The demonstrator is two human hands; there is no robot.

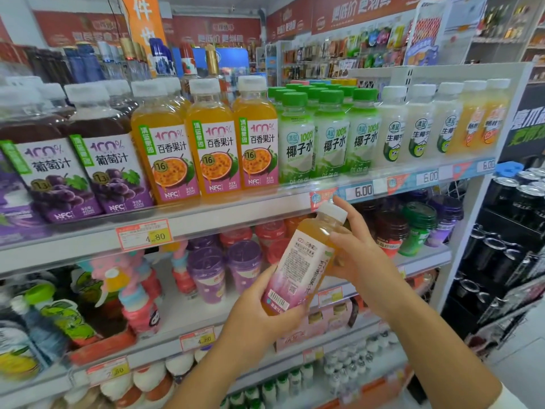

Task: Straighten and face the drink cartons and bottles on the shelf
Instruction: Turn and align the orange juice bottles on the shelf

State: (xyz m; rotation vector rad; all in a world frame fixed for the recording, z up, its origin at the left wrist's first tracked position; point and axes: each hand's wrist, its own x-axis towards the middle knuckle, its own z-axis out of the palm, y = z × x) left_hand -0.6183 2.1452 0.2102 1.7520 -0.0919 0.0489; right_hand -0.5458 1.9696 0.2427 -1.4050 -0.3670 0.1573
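Not much clothing on show here tbh: the left hand (261, 309) and right hand (361, 249) are uncovered, both forearms bare all the way up. Only a sliver of pale cream fabric sleeve (513, 401) shows at the right arm's upper end.

In front of the shelf (236, 212), the left grip (265, 317) holds the base and the right grip (364, 256) the shoulder of a tilted orange juice bottle (298, 261), back label toward the camera, below three matching bottles (212, 149) that face forward.

Blurry, indistinct bottom-shelf bottles (282, 382)
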